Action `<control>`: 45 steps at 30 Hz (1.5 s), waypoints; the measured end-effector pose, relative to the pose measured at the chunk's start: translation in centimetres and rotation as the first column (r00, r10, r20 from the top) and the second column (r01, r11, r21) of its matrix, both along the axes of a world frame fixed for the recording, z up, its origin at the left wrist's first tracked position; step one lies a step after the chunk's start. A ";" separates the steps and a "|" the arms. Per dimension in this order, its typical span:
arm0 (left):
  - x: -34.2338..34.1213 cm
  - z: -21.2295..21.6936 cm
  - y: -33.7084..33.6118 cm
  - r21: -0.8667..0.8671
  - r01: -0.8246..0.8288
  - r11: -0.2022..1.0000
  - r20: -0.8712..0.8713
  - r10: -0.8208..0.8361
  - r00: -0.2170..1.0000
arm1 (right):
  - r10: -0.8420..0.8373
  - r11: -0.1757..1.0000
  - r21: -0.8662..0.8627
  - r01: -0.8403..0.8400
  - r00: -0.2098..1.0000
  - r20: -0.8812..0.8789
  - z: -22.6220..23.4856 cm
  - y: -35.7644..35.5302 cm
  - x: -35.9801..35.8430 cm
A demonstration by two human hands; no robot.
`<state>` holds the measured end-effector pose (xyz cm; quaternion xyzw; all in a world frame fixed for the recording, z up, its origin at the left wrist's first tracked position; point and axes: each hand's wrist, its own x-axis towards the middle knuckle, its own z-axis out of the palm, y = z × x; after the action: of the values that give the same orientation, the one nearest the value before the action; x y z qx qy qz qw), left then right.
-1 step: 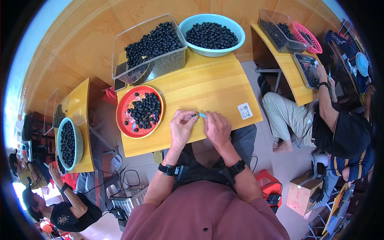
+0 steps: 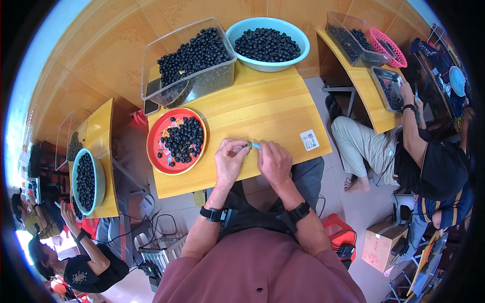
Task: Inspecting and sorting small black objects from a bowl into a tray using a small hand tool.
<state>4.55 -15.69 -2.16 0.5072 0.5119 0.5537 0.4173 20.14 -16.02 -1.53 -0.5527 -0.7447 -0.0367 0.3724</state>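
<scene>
My left hand [image 2: 230, 157] is closed in a pinch on a small dark round piece [image 2: 245, 145], like a berry or bead, above the yellow wooden table [image 2: 262, 108]. Facing it, my right hand [image 2: 275, 160] grips a slim light-blue tool [image 2: 256, 146], its tip meeting the piece; fingers hide the rest of the tool. Small brown crumbs lie on the wood by my fingertips. To the left of my left hand, a red plate [image 2: 155, 135] with a yellow rim holds many such dark pieces.
At the table's far side stand a clear plastic box [image 2: 214, 83] and a light-blue basin [image 2: 268, 65], both full of dark pieces. A phone [image 2: 151, 107] lies by the box. Co-workers sit left and right at similar tables. A red stool [image 2: 337, 230] and cables are beside me.
</scene>
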 end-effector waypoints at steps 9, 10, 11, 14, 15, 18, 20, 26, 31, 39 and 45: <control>0.1 -0.1 0.0 -0.007 -0.026 1.000 -0.092 0.025 0.995 | 0.000 1.000 0.009 0.000 1.000 -0.009 0.1 0.0 0.1; 0.4 0.1 -0.1 -0.062 -0.024 0.998 0.025 0.025 0.999 | -0.002 1.000 0.002 0.002 1.000 -0.006 0.1 0.0 0.1; 0.6 0.4 -0.1 -0.117 -0.017 0.993 0.141 0.034 0.989 | -0.002 1.000 0.001 0.002 1.000 -0.007 0.1 0.0 0.1; 0.4 0.3 -0.1 -0.100 0.038 0.994 0.197 -0.017 0.980 | 0.000 1.000 0.009 0.000 1.000 -0.009 0.0 0.1 0.1; 0.3 0.1 0.0 -0.100 0.037 0.994 0.197 -0.017 0.980 | -0.001 1.000 0.005 0.001 1.000 -0.015 -0.1 0.1 0.2; 0.0 -0.4 0.3 0.045 0.005 0.999 0.093 -0.009 0.996 | -0.003 1.000 0.002 0.003 1.000 -0.018 -0.1 0.1 0.2; -0.2 -0.5 0.3 0.069 -0.017 0.997 -0.024 0.019 1.000 | -0.004 1.000 0.003 0.004 1.000 -0.016 0.0 0.1 0.2; 0.0 -1.1 0.4 0.000 -0.049 0.999 0.015 0.049 0.999 | -0.002 1.000 0.004 0.003 1.000 -0.022 0.0 0.0 0.2; 0.5 -0.8 0.4 -0.040 -0.079 0.996 0.041 0.081 0.996 | 0.025 0.999 0.027 -0.024 1.000 -0.015 0.5 -0.1 0.3; 0.7 -0.5 0.3 -0.031 -0.065 0.997 -0.055 0.063 0.996 | 0.050 0.998 0.027 -0.050 0.999 0.003 0.1 0.1 0.2; 0.7 -0.5 0.3 -0.032 -0.048 0.998 -0.057 0.047 0.997 | 0.051 0.998 0.021 -0.051 0.999 0.004 0.3 0.1 0.2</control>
<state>5.22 -15.35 -2.67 0.5031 0.5446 0.5403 0.3979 20.32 -15.96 -1.18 -0.5295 -0.7587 -0.0359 0.3779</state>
